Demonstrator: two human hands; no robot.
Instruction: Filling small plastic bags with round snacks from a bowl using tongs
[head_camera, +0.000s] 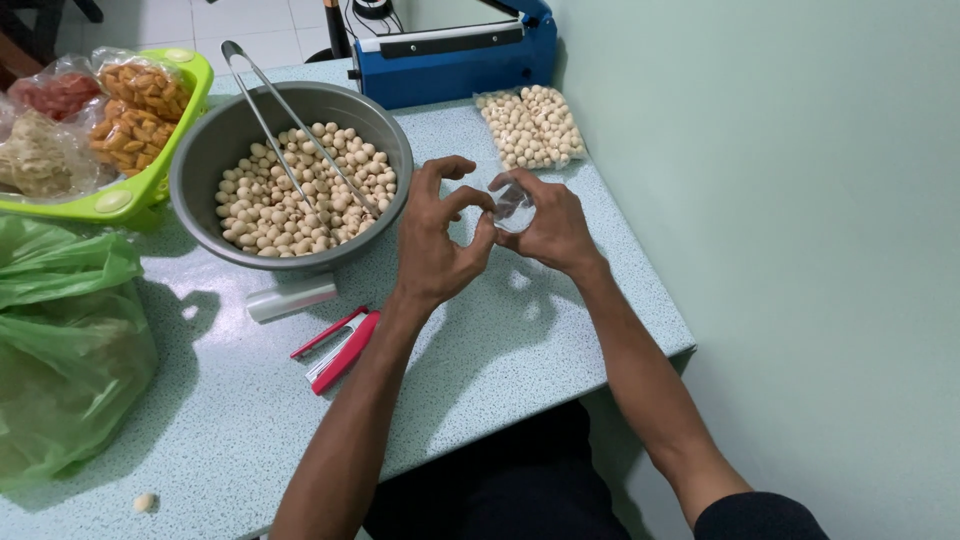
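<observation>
Pinching a small clear plastic bag (513, 205) between them above the table (560, 330), left hand (432, 240) and right hand (553, 228) work at 3 o'clock of the bowl (205, 150) of pale balls; flimsy, slippery film, best gripped at its mouth edges.

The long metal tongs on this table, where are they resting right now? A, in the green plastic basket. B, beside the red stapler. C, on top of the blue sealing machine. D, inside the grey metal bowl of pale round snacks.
D: the long metal tongs lie with their tips among the pale round snacks in the grey metal bowl, handle end sticking out over its far rim.
</observation>
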